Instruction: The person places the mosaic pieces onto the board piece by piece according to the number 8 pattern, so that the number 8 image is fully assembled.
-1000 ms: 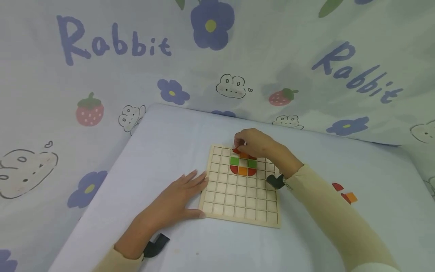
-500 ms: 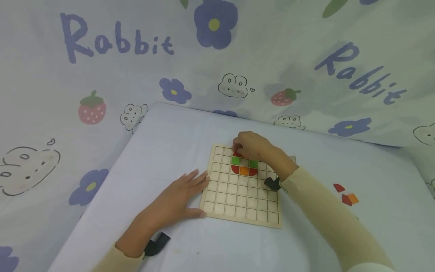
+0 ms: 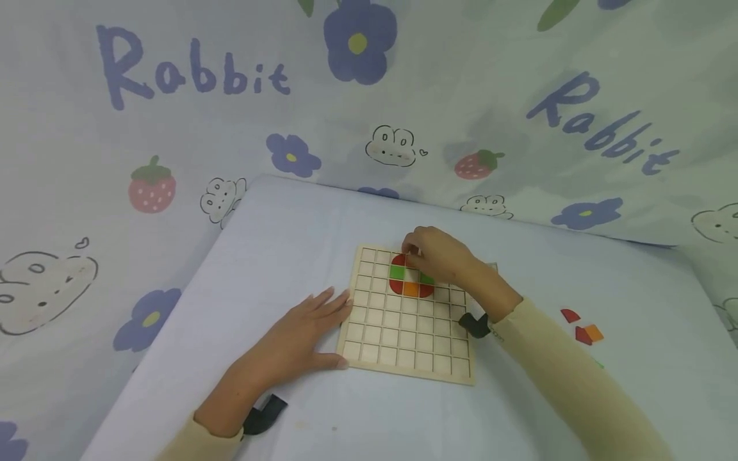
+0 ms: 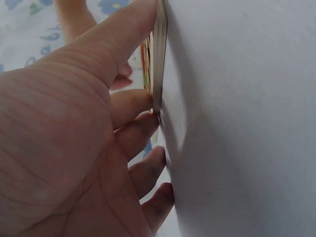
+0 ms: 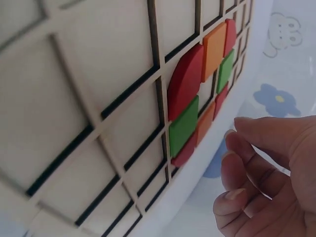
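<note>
A wooden grid board lies on the table. Near its far edge, red quarter-round pieces, green squares and orange squares form a ring around one bare cell. My right hand hovers over the ring's far right part and covers some of it in the head view. Its fingers are loosely bent, and the right wrist view shows nothing between thumb and fingertips. My left hand lies spread along the board's left edge, thumb and fingertips against the side.
On the table to the right lie a loose red quarter-round piece, a red pointed piece and an orange square. A green sliver peeks out beside the right sleeve. A printed cloth hangs behind the table.
My right hand has set a red quarter-round piece into the ring's far left corner, let go and drawn slightly to the right. The left hand has stayed in place.
</note>
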Demonstrator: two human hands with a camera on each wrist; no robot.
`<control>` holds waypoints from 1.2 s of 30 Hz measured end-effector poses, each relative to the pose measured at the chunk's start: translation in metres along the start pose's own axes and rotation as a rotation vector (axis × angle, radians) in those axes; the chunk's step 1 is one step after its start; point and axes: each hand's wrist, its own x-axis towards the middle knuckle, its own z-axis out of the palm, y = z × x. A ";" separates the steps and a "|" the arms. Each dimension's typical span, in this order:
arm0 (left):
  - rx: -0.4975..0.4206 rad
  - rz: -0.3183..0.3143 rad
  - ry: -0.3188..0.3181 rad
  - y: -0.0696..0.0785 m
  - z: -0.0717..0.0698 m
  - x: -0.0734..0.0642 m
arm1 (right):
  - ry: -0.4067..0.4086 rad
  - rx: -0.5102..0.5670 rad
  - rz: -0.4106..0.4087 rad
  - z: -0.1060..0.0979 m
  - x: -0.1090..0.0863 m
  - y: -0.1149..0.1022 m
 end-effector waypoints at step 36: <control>0.013 0.001 0.012 0.003 0.002 0.003 | 0.301 0.200 0.333 -0.003 -0.269 0.067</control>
